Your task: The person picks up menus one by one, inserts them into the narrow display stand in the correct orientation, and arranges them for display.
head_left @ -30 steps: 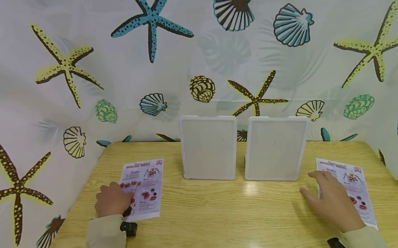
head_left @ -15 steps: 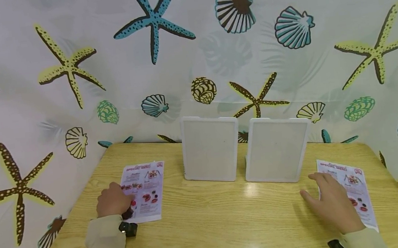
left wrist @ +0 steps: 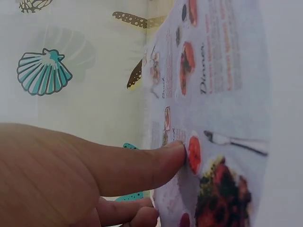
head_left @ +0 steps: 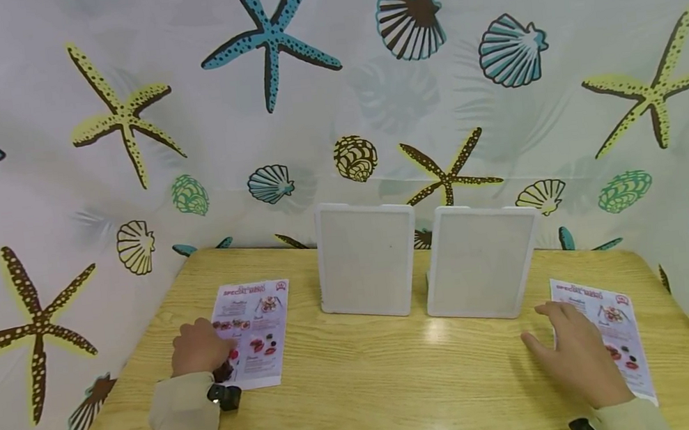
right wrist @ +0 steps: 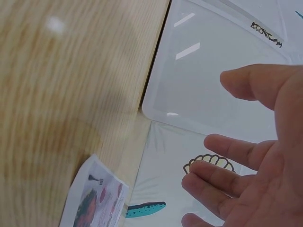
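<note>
Two printed menu sheets lie on the wooden table, both headed "SPECIAL MENU". My left hand [head_left: 199, 346] is over the lower left part of the left menu [head_left: 262, 336]. Its fingers are loosely curled. In the left wrist view the thumb [left wrist: 142, 168] points across the printed face, close to or touching it; the sheet's left edge is hidden. Partly over the right menu's left side, my right hand [head_left: 576, 355] hovers with spread, relaxed fingers and holds nothing. The right wrist view shows a corner of the right menu [right wrist: 97, 201] below those fingers.
Two white framed panels, the left panel [head_left: 367, 260] and the right panel [head_left: 482, 261], stand side by side at the back middle of the table [head_left: 363, 395]. Behind them hangs a white cloth [head_left: 310, 127] printed with starfish and shells. A small black camera [head_left: 225, 397] sits at my left wrist.
The whole head view has shifted slightly down and to the right. Both hands, the menus and the panels keep their places relative to each other.
</note>
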Demonstrator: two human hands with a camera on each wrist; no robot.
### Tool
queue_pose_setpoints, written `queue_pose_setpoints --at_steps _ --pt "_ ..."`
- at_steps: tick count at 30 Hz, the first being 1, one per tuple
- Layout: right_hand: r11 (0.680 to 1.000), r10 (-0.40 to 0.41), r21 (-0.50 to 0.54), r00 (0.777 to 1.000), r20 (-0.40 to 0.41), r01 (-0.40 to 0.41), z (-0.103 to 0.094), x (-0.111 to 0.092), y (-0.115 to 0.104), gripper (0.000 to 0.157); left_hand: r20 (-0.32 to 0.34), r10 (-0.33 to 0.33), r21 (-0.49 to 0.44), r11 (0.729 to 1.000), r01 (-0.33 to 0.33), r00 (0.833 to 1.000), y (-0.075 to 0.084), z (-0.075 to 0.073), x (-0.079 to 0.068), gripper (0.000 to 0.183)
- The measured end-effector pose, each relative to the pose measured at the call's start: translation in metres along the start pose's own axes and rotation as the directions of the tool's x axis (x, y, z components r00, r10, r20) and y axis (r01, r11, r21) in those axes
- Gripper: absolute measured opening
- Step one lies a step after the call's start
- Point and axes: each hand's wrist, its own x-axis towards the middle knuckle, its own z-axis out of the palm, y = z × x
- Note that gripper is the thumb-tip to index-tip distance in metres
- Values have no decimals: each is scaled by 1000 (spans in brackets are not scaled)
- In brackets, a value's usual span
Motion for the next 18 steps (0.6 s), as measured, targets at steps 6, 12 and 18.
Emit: queue_pose_setpoints --at_steps 6,12,18 --pt "1000 -1 -4 1000 1 1 0 0 0 54 -40 22 -15 1000 -23 999 -1 0 0 45" --pt "1000 -5 -1 1000 -2 5 0 0 0 53 -171 44 -41 998 -52 984 -2 1 0 29" --pt "1000 6 10 1000 6 -6 0 -2 -1 53 -273 65 -110 989 -98 960 4 -1 1 31"
